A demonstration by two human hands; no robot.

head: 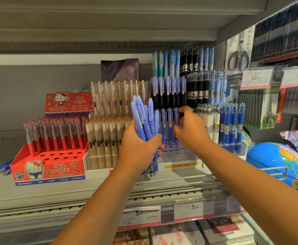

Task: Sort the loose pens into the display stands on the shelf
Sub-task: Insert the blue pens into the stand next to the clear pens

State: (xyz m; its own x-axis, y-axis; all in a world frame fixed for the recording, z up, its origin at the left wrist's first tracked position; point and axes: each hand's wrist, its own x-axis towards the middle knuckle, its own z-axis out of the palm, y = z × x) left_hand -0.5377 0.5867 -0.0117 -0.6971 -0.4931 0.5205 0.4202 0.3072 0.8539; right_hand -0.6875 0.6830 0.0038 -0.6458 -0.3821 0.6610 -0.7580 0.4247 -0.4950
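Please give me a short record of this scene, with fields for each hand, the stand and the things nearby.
left hand: grips a bundle of purple-blue pens, tips down
right hand: fingers curled at the tops of the row of pens; grip unclear
clear stand: front holes empty, row of pens behind
nearby: red pen box to the left, globe to the right

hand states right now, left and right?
Left hand: grips a bundle of periwinkle-blue plastic pens.
Right hand: fingers curled at blue pens standing in the clear plastic stand; grip cannot be told.
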